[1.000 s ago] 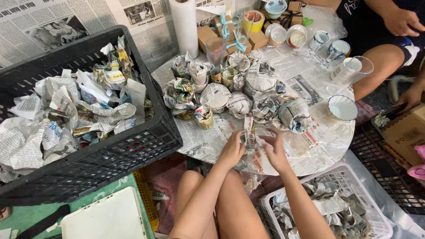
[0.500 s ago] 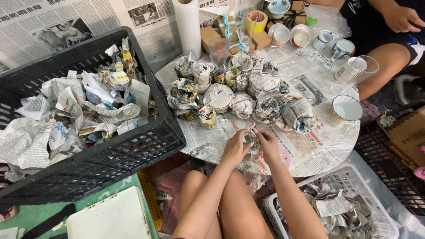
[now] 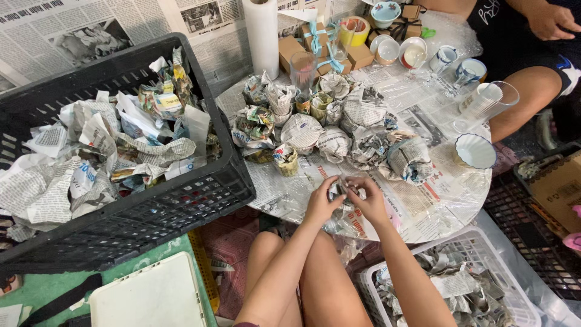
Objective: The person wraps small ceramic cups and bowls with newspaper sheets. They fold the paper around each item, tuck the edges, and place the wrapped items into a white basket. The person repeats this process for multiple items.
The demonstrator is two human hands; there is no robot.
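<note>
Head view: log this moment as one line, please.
left hand + right hand: both gripping small newspaper-wrapped item | over round table edge | wrapped bundles behind | black crate to the left

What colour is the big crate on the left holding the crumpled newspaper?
Black, with a slatted mesh wall: the crate shows best in the head view.

Black crate point(image 3: 181, 206): matt plastic lattice, filled w/ crumpled newsprint, rough and creased. Desk point(image 3: 448, 200) covered in newspaper sheets, partly under clear glossy plastic film. Wrapped bundles point(image 3: 302, 130): wrinkled matt paper. White bowl point(image 3: 475, 151) and cups point(image 3: 445, 57): glazed ceramic, shiny. Tumbler point(image 3: 490, 103): clear glass, smooth. White basket point(image 3: 526, 309): plastic. Small boxes point(image 3: 290, 48): brown matt cardboard w/ satiny ribbon. Paper roll point(image 3: 263, 33): white, matt.
</note>
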